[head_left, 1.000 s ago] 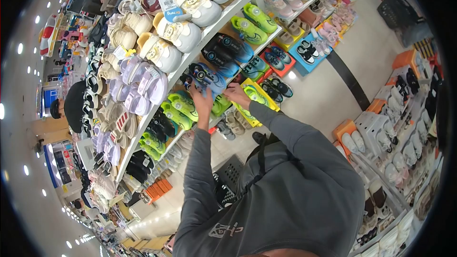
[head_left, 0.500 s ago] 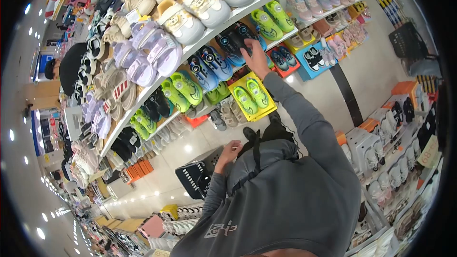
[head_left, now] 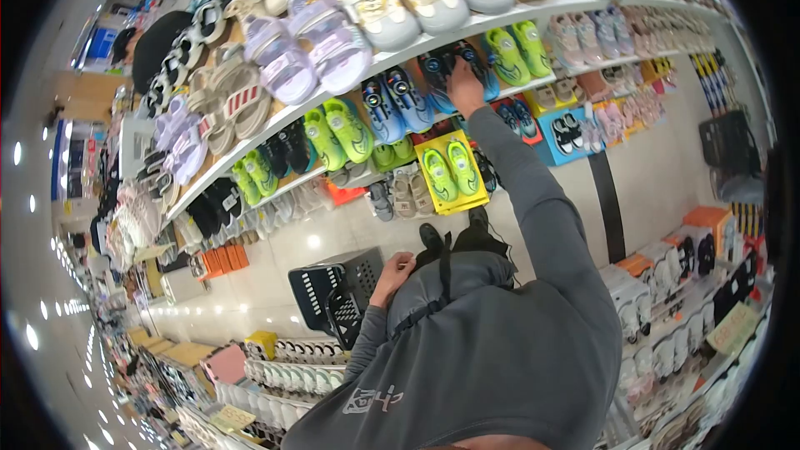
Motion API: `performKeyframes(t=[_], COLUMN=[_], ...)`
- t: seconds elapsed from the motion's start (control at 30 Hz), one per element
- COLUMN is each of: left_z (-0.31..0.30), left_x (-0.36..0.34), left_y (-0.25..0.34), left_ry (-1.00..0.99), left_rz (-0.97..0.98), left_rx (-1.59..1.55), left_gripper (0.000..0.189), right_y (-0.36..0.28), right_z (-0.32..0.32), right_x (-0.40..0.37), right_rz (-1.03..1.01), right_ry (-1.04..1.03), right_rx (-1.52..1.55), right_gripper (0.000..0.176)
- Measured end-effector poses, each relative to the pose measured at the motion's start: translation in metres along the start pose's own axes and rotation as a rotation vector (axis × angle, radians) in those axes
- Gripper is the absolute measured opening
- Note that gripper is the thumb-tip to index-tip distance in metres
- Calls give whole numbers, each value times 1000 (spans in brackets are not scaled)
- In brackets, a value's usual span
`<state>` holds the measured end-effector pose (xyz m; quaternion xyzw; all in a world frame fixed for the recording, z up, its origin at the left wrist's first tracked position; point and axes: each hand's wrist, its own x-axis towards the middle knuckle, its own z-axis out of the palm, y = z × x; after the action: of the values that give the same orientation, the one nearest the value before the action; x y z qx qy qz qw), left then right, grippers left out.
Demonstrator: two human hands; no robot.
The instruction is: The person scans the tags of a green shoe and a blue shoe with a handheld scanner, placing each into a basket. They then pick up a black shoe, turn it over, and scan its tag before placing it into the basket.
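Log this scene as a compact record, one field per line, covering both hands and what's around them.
Setting: shoe display, tiered shelves
Right hand: reached out, fingers over the black shoes; grip unclear
Left hand: low, by the waist, fingers curled, no item visible in it
Left of black shoes: light-blue shoes
Right of black shoes: lime-green shoes
Above: white shelf edge, more footwear on top
Below: yellow box bearing a bright-green pair
Floor: black basket, left of the left hand

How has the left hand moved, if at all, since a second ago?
Yes: the left hand has moved away from the shelf, back toward the person.
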<state>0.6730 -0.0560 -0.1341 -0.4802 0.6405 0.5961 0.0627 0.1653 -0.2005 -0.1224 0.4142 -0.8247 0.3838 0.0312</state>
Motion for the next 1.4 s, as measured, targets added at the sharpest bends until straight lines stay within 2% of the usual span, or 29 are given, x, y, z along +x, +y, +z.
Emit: performKeyframes(t=[0.1,0.23,0.3,0.37,0.43,0.57,0.63,0.7,0.8,0.83,0.93,1.0,1.1,1.13,1.23,1.33,1.4], left_z=[2,8,10,15,19,31,37,45,51,53,49,35,5,-3,-36,-63,-76], left_x=[-8,-12,-12,-14,-12,-23,-29,-36,-57,-62,-82,-101,-130,-137,-154,-163,-169], left_y=[3,-1,-3,-12,-25,-33,-41,-51,-60,-71,-100,-122,-144,-150,-162,-177,-209], left_ry=[29,53,70,84,107,215,244,260,377,424,734,934,1143,1242,1375,1418,1209], left_rz=[-7,-31,-33,-26,-5,7,-8,-30,-118,-155,-209,-124,-192,-191,-321,-454,-536], left_rx=[23,16,22,25,30,44,-4,-50,-75,-101,-15,37,269,303,346,393,363], left_gripper=[46,47,47,46,47,42,41,39,38,38,43,50,58,61,75,80,80], right_y=[8,-8,-15,-14,-17,-39,-41,-39,-46,-49,-62,-69,-72,-77,-83,-81,-90], right_z=[16,-15,-33,-47,-66,-111,-121,-123,-129,-126,-127,-126,-124,-128,-131,-118,-114], right_x=[1,-6,-15,-31,-56,-109,-134,-152,-171,-177,-196,-210,-230,-232,-246,-271,-287], right_rz=[-201,-48,-91,-70,88,248,221,237,395,372,441,484,465,430,363,203,98], right_ry=[153,87,156,132,21,-99,-125,-213,-375,-378,-489,-558,-686,-737,-834,-793,-729], right_rx=[-24,237,236,370,594,889,833,852,907,897,921,937,836,790,717,620,587], right_gripper=[63,56,54,54,55,58,49,31,20,19,19,19,20,22,28,33,34])
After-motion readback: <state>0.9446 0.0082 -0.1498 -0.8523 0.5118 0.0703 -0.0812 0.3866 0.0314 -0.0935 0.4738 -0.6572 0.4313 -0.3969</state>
